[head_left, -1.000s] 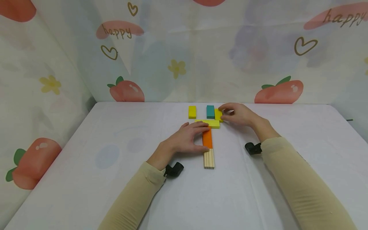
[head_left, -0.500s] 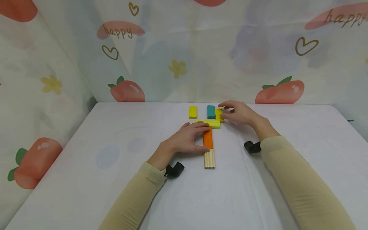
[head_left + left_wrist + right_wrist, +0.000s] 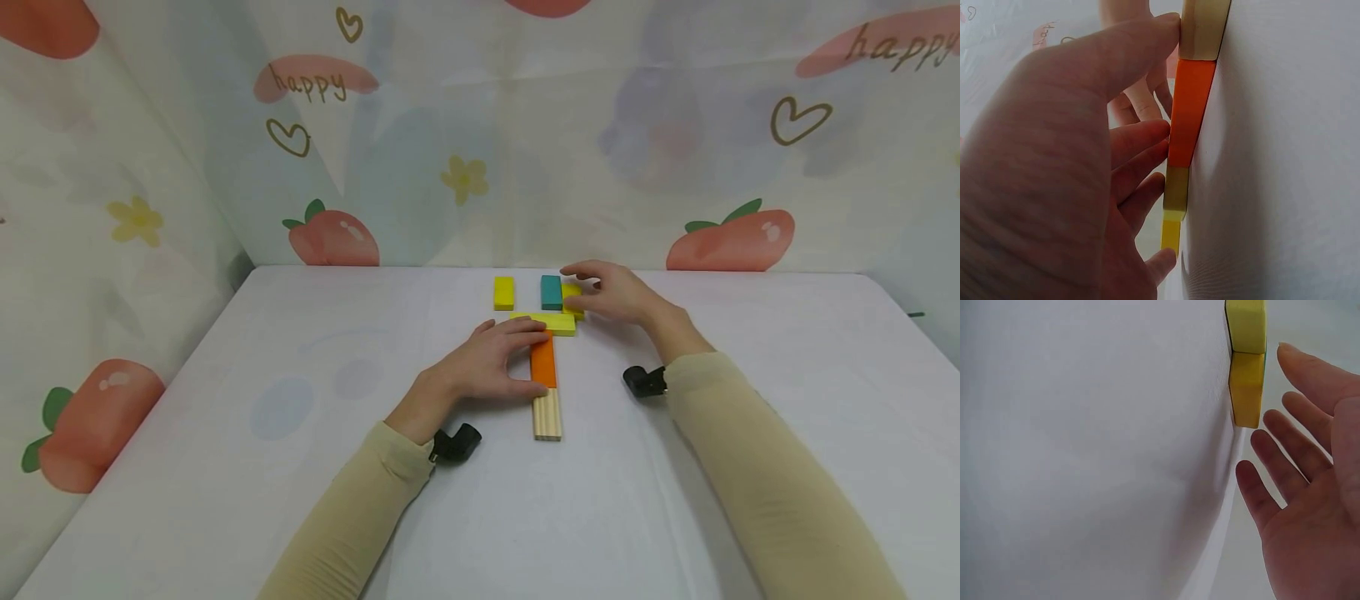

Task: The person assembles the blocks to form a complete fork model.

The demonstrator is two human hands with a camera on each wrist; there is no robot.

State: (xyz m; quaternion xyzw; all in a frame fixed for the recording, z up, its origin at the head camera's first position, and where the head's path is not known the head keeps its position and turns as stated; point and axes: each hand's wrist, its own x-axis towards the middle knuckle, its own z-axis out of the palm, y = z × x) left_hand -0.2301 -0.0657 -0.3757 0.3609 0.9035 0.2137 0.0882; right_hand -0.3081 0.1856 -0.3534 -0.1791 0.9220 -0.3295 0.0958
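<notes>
Flat on the table, a plain wood block (image 3: 547,419) and an orange block (image 3: 543,367) line up end to end. A pale yellow block (image 3: 559,325) lies crosswise at the far end of the orange one. My left hand (image 3: 487,362) rests along this row, thumb by the joint of wood and orange, fingertips at the pale yellow block. Beyond it, a teal block (image 3: 551,293) and a yellow block (image 3: 572,290) lie side by side. My right hand (image 3: 626,297) hovers at the yellow block, fingers spread and partly covering it; the right wrist view shows nothing in its grasp.
Another yellow block (image 3: 504,293) lies apart, left of the teal one. A white cloth covers the table (image 3: 225,500), with a printed backdrop (image 3: 540,167) rising along its far edge. Each wrist carries a small black camera.
My right hand has shifted slightly left, bringing its fingers further over the yellow block. The left hand and the blocks stay in place.
</notes>
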